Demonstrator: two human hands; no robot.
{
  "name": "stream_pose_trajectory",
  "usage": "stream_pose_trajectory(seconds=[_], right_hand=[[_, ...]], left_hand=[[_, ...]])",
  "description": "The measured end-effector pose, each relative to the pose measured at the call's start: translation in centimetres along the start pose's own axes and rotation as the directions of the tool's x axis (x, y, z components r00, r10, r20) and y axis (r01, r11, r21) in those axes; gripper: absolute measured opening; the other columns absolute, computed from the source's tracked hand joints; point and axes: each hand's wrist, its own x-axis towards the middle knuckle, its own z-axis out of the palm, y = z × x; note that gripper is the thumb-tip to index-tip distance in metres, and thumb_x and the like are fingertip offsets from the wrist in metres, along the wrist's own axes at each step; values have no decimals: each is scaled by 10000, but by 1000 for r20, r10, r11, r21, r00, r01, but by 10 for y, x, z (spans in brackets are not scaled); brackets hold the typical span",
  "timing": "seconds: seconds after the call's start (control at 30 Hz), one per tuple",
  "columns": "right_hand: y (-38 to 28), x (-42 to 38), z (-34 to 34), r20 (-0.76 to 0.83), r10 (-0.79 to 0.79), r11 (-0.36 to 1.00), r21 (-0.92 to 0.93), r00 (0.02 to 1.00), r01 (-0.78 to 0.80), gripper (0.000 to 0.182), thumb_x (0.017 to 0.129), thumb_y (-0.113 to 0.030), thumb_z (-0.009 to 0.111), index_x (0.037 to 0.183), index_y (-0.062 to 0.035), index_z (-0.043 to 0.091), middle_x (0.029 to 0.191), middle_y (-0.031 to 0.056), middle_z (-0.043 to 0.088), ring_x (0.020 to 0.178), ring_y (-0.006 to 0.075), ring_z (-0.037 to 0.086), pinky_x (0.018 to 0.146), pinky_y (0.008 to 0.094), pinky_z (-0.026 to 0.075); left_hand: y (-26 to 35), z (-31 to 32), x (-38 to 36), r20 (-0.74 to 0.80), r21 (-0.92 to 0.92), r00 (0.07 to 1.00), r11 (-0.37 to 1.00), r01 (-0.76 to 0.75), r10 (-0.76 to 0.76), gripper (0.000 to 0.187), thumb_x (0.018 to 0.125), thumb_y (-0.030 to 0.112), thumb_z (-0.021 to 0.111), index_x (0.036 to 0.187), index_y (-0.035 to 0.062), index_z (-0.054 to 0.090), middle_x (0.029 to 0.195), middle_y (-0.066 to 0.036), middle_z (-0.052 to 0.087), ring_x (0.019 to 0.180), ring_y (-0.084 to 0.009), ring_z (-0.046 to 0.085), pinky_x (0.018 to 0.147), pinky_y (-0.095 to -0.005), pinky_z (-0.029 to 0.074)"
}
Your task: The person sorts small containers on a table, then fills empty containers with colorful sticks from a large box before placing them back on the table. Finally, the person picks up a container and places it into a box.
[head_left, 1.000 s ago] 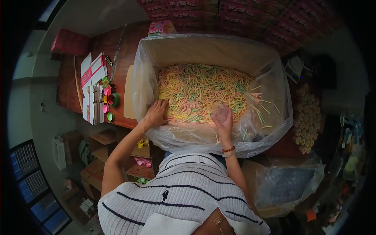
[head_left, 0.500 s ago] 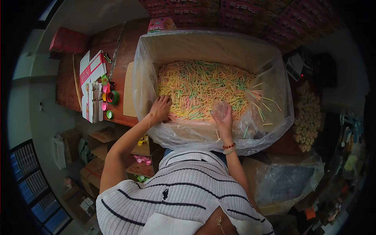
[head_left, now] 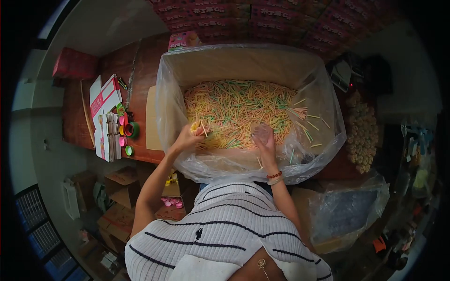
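Observation:
A large cardboard box [head_left: 243, 62] lined with clear plastic holds a mass of thin pastel sticks [head_left: 239, 105] in yellow, pink and green. At the near left of the pile, my left hand [head_left: 187, 139] is closed around a few sticks, which poke out between the fingers. My right hand [head_left: 267, 149] grips a small clear plastic cup [head_left: 261, 133] over the near side of the pile. What the cup contains, if anything, I cannot make out. Loose sticks [head_left: 309, 125] are scattered on the liner at the right.
Small coloured cups [head_left: 129, 150] and stacked flat cartons [head_left: 111, 136] lie on the table at left. Pink printed boxes [head_left: 220, 23] are stacked behind. Bundled pale items [head_left: 360, 131] sit at right. A plastic-lined box [head_left: 344, 213] stands below right.
My left hand has come up out of the pile with sticks in its fingers. The right hand stays nearly in place with the cup. The whole view has shifted slightly.

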Motion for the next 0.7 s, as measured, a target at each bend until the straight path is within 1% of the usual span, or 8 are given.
stream_pose_trajectory(seconds=[0.07, 0.17, 0.23, 0.37, 0.47, 0.53, 0.57, 0.7], right_hand=[[-9, -2, 7, 109, 109, 921, 362, 988, -142, 569, 953, -35, 646, 1470, -69, 411, 1396, 69, 521, 1294, 200, 522, 1090, 342, 437], [-14, -2, 14, 187, 199, 811, 519, 962, -269, 584, 958, -61, 632, 1491, -75, 395, 1404, 62, 519, 1304, 202, 520, 1097, 343, 429], [-40, -2, 28, 205, 66, 910, 390, 977, -143, 622, 929, -47, 660, 1492, -71, 395, 1398, 68, 524, 1300, 203, 522, 1095, 346, 429], [-51, 4, 40, 260, -167, 976, -93, 951, 197, 721, 822, -1, 754, 1457, -52, 414, 1368, 78, 538, 1277, 208, 536, 1085, 349, 433], [-60, 6, 48, 181, -295, 897, -285, 938, 337, 716, 741, -41, 841, 1363, -46, 486, 1293, 119, 560, 1234, 241, 568, 1016, 367, 481], [-70, 5, 52, 164, -298, 898, -285, 940, 335, 712, 731, -38, 847, 1348, -48, 490, 1272, 118, 566, 1215, 242, 580, 996, 363, 493], [-73, 4, 54, 147, -300, 900, -285, 943, 331, 709, 722, -35, 854, 1333, -50, 494, 1251, 117, 571, 1197, 244, 592, 976, 359, 504], [-54, 4, 56, 112, -356, 903, -212, 928, 373, 713, 720, -29, 854, 1333, -51, 492, 1250, 119, 579, 1164, 245, 615, 944, 350, 521]], left_hand=[[11, 10, 5, 48, -220, 999, 975, 23, -13, 317, 864, 65, 743, 1162, 20, 646, 1106, -27, 678, 1038, -146, 656, 949, -313, 510], [18, 28, 19, 6, -356, 998, 933, 54, -55, 431, 901, 56, 711, 1300, 23, 552, 1199, -51, 648, 1193, -210, 632, 998, -339, 503], [52, 51, 19, -66, -762, 996, 641, -93, 66, 480, 937, 104, 696, 1361, 32, 482, 1286, -67, 595, 1300, -277, 580, 1059, -379, 476], [107, 72, 18, -150, -808, 985, 564, -169, 80, 463, 969, 146, 672, 1369, 41, 464, 1355, -80, 553, 1355, -330, 537, 1121, -410, 429], [132, 90, 12, -301, -808, 934, 469, -357, 193, 497, 958, 141, 696, 1384, -18, 497, 1221, -80, 651, 1310, -230, 575, 1100, -352, 443], [145, 108, 7, -422, -645, 893, 640, -417, 156, 368, 960, 141, 696, 1273, -7, 572, 1179, -68, 666, 1270, -236, 608, 1137, -377, 411], [143, 113, 8, -406, -593, 879, 659, -462, 250, 223, 945, 105, 705, 1123, 0, 623, 1120, -63, 685, 1226, -224, 634, 1205, -423, 312], [134, 127, 15, -278, -396, 867, 772, -496, 414, 156, 894, 43, 733, 1011, 20, 632, 1050, -72, 696, 1209, -221, 639, 1269, -472, 98]])
